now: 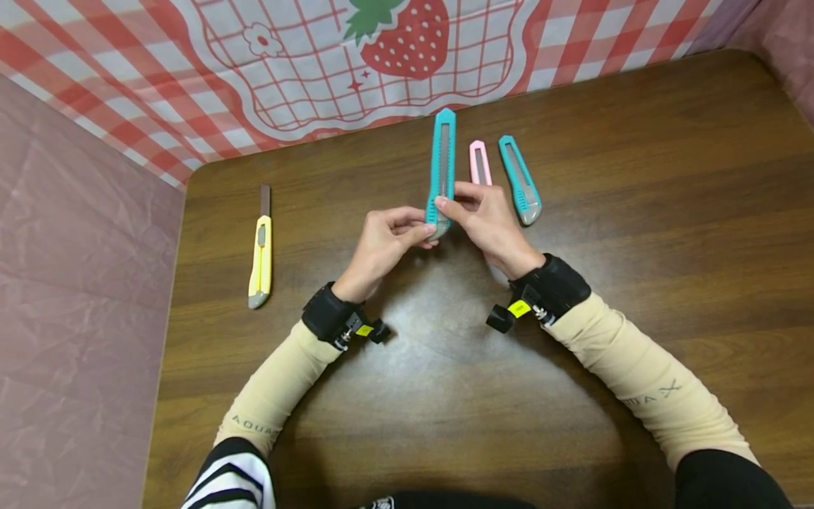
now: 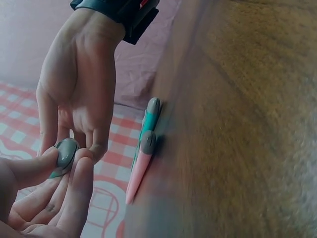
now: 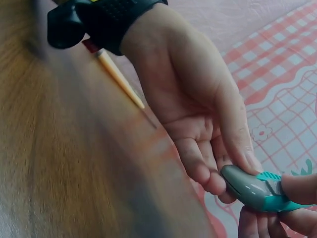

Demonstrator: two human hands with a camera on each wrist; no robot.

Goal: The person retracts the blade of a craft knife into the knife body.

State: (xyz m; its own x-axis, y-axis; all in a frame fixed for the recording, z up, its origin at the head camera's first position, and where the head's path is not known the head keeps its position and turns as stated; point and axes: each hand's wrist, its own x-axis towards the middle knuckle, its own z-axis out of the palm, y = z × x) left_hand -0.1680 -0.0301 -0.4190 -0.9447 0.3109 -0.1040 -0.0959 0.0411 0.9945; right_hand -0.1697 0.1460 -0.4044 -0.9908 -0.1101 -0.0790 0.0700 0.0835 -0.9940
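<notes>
Both hands hold a teal box cutter point(image 1: 444, 159) upright above the table, its grey end cap point(image 2: 67, 152) downward. My left hand point(image 1: 384, 244) pinches it low, near the grey end, between thumb and fingers. Slightly higher, my right hand point(image 1: 492, 223) grips it, the thumb lying on its front near the slider. No blade sticks out of its top end. In the right wrist view, the left thumb touches the teal body beside the grey cap point(image 3: 247, 188). A pink box cutter point(image 1: 480, 161) lies behind the right hand, partly hidden by it.
A second teal box cutter point(image 1: 520, 180) lies on the wooden table point(image 1: 668, 212), right of the pink one. Far left lies a yellow box cutter point(image 1: 261, 261) with its blade point(image 1: 265, 200) extended. A red-and-white checked cloth point(image 1: 305, 71) with a strawberry hangs along the back edge.
</notes>
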